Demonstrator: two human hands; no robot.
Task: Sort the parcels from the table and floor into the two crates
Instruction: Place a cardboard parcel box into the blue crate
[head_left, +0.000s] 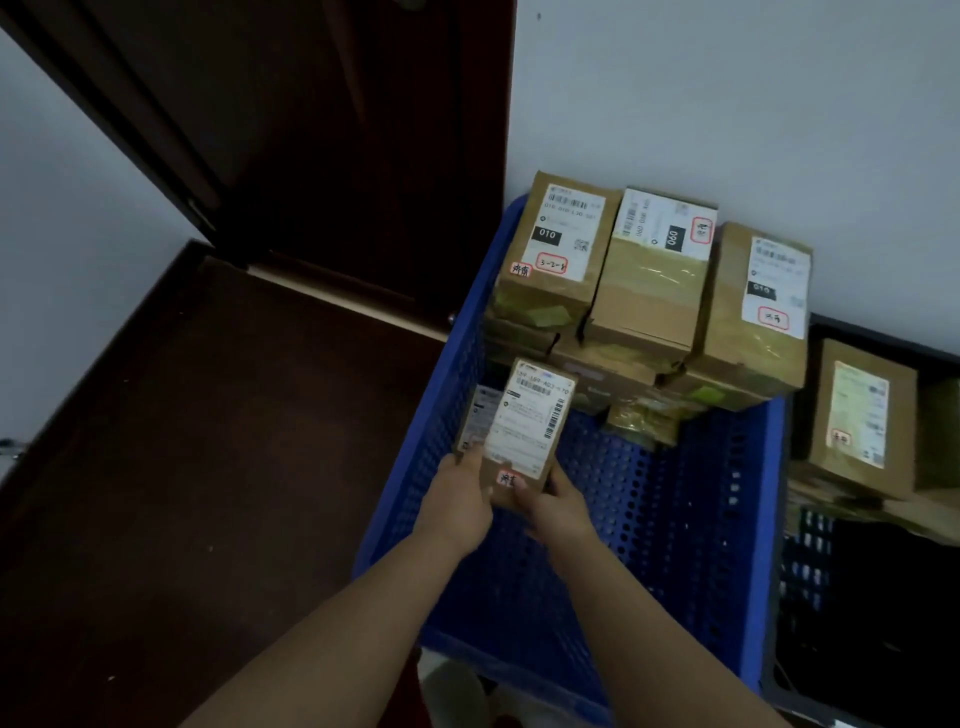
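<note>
Head view: both arms reach over the blue crate (675, 519).
Left hand (460, 501): fingers grip the small parcel (519, 431) at its lower left edge.
Right hand (556, 506): pinches the lower right corner.
Reason, judged: label held face-up for reading before placement.
Stacked parcels (649, 291): taped brown cardboard, rectangular, packed against the far wall.
Crate material: perforated plastic.
Black crate (810, 571): adjacent, holding a labelled box (862, 421).

Dark wooden door (332, 130) up and left of my hands, standing open. Dark brown floor (208, 441) left of them. White wall (753, 104) beyond them, another white wall strip (62, 249) far left.
</note>
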